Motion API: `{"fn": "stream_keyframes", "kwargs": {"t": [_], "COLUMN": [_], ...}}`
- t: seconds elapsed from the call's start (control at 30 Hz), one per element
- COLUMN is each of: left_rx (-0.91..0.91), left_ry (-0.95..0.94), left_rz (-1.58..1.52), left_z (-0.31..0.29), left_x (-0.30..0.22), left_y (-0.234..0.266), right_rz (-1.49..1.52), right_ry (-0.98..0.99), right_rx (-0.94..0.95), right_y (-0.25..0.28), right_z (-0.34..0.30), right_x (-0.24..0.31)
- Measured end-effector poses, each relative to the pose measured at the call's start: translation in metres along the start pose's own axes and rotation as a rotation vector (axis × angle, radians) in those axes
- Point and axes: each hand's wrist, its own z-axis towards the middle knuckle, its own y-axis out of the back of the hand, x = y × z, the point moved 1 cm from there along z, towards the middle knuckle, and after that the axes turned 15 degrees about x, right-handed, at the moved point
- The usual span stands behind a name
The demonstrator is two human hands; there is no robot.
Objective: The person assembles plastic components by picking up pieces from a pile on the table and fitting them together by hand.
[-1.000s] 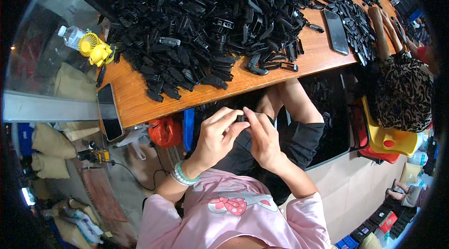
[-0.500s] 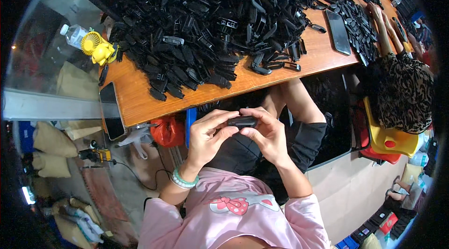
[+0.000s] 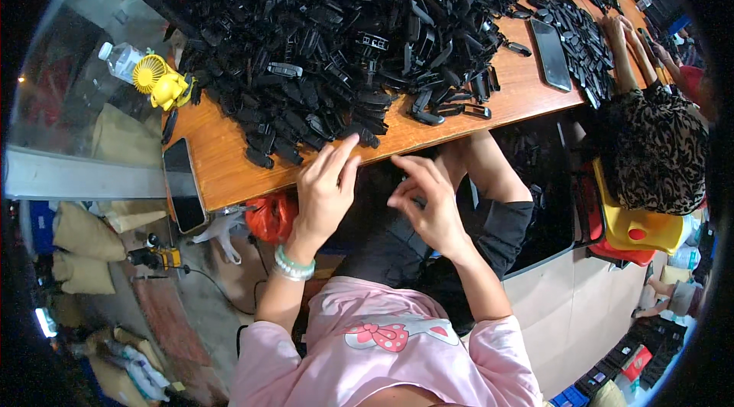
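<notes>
My left hand (image 3: 325,189), a pale beaded bracelet on its wrist, is at the table's front edge with its fingers stretched forward. Its fingertips are beside a dark piece (image 3: 363,136) on the near fringe of a big heap of small black plastic parts (image 3: 306,48); whether they touch it I cannot tell. Over my lap, just short of the table edge, my right hand (image 3: 430,207) has its index finger extended and its thumb apart, with nothing visible between them. Several loose black clip-like parts (image 3: 428,109) lie on the wooden table (image 3: 489,120) ahead of it.
One phone (image 3: 183,181) lies at the table's left corner, another phone (image 3: 550,55) at right. A yellow fan (image 3: 158,82) and a plastic bottle (image 3: 121,59) stand at left. A co-worker in a patterned top (image 3: 661,151) sits at right by another spread of black parts (image 3: 585,48).
Both hands held a small black part together over my lap. They have since separated; the left reached forward to the heap's edge, and that part is no longer seen between them.
</notes>
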Motion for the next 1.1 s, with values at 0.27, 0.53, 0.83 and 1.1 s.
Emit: {"fn": "stream_keyframes", "kwargs": {"t": [0.27, 0.53, 0.83, 1.1], "left_rx": [-0.053, -0.19, -0.299, -0.226], "left_ry": [-0.165, -0.132, 0.205, 0.266], "left_rz": [0.421, 0.053, -1.142, -1.121], "left_z": [0.014, -0.009, -0.031, -0.035], "left_x": [0.018, 0.017, -0.001, -0.012], "left_y": [-0.011, -0.009, -0.006, 0.005], "right_rz": [-0.856, -0.978, -0.995, -1.005], "right_ry": [0.066, 0.232, 0.238, 0.337], "right_rx": [-0.419, -0.419, -0.318, -0.236], "right_y": [0.045, 0.042, 0.038, 0.041], "right_z": [0.05, 0.053, 0.051, 0.047], "right_x": [-0.027, -0.037, -0.04, -0.028]}}
